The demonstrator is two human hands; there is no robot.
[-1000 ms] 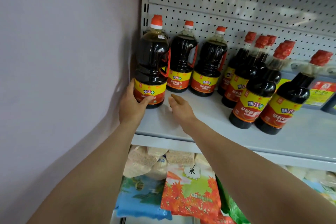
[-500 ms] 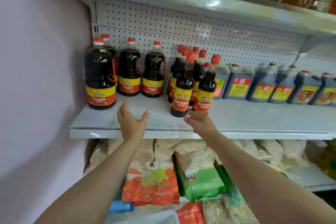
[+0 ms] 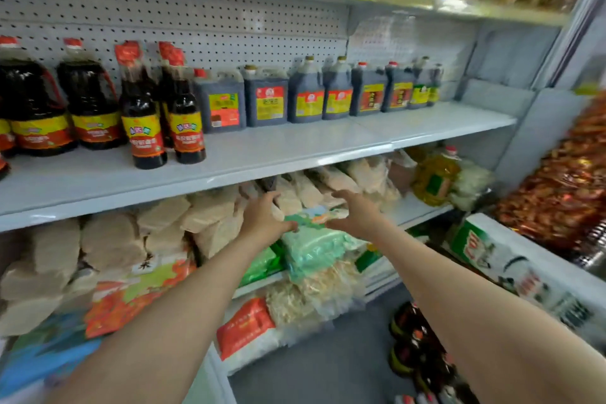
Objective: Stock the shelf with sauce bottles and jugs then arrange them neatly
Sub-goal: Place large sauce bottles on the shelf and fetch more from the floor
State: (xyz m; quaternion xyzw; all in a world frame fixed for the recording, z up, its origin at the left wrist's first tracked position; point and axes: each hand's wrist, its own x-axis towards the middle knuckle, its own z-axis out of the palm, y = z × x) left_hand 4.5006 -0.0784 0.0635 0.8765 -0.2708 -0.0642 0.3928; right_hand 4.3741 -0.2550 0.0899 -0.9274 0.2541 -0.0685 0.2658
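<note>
My left hand (image 3: 262, 220) and right hand (image 3: 355, 216) are hovering, fingers spread and empty, below the shelf (image 3: 262, 161) bearing sauce bottles (image 3: 164, 115) and jugs (image 3: 305, 95).

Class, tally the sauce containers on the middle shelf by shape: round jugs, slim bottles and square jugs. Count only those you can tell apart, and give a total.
Round jugs: 2 (more are cut off at the left edge)
Slim bottles: 3 (others may be hidden behind)
Square jugs: 8
Total: 13
</note>
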